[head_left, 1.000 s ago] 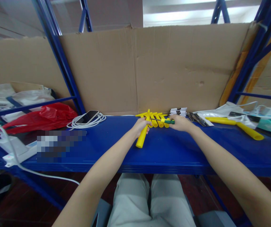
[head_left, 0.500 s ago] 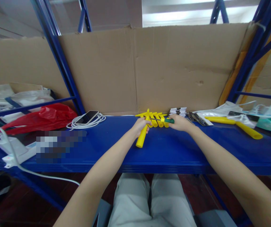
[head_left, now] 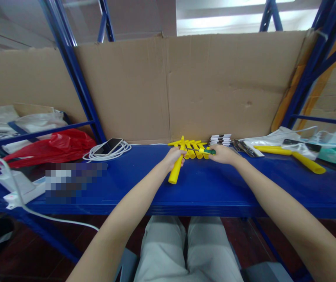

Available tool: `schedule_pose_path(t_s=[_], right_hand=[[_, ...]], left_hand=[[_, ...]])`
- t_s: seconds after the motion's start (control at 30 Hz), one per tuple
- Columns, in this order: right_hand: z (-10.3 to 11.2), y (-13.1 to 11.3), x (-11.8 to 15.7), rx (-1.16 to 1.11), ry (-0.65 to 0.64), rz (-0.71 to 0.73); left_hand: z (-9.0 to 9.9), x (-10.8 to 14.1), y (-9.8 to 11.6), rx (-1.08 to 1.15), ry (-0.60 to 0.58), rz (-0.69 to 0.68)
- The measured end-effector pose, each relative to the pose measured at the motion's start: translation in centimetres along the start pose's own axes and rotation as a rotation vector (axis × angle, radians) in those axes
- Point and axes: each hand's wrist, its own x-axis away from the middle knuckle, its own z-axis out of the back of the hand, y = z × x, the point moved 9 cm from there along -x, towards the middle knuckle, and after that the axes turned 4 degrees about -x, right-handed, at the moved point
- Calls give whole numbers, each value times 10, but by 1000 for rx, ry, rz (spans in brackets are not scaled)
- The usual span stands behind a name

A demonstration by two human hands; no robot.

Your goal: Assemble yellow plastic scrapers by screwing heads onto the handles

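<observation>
Screwdriver (head_left: 211, 152) held at the yellow piece (head_left: 175, 172); position nearly unchanged

Change: against the views of the last second, almost no shift is seen. The same grip is kept by each hand, and only a slight turn or dip of the screwdriver handle may be suspected. It is judged that work is being continued at one spot on the yellow piece.

Fingers, left hand (head_left: 173, 155): closed around the yellow piece below its cross-shaped top. The tube end is left protruding toward the near edge, slanted. No gap is seen in the grip.

Fingers, right hand (head_left: 223, 154): closed on the green-and-yellow handle, the shaft being pointed leftward at the yellow piece beside the left hand. Whether the tip is seated cannot be told.

Around the hands: the yellow piece is held over the blue tabletop (head_left: 144, 176). Just behind the shaft, further yellow pieces (head_left: 199, 155) are laid side by side, partly hidden. Black-and-white packets (head_left: 220, 140) are stacked behind the right hand.

Farther out: yellow tubes (head_left: 308, 162) are placed to the right; a phone (head_left: 109, 145) is ringed by a coiled white cable (head_left: 125, 148) to the left. The back is closed off by cardboard (head_left: 123, 90).
</observation>
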Motion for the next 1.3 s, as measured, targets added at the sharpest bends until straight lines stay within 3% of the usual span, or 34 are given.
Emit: schedule_pose_path(t_s=[0.53, 0.67, 0.9, 1.13, 1.3], right_hand=[[2, 2, -2, -30, 75, -11], [1, 4, 0, -31, 47, -53], [-3, 0, 0, -82, -23, -1], [0, 2, 0, -53, 50, -32], [-4, -1, 0, -66, 5, -32]], left_hand=[[1, -1, 0, -17, 8, -12], [0, -1, -1, -29, 1, -10], [2, 1, 0, -42, 20, -2], [1, 0, 1, -44, 12, -11], [2, 0, 1, -44, 12, -12]])
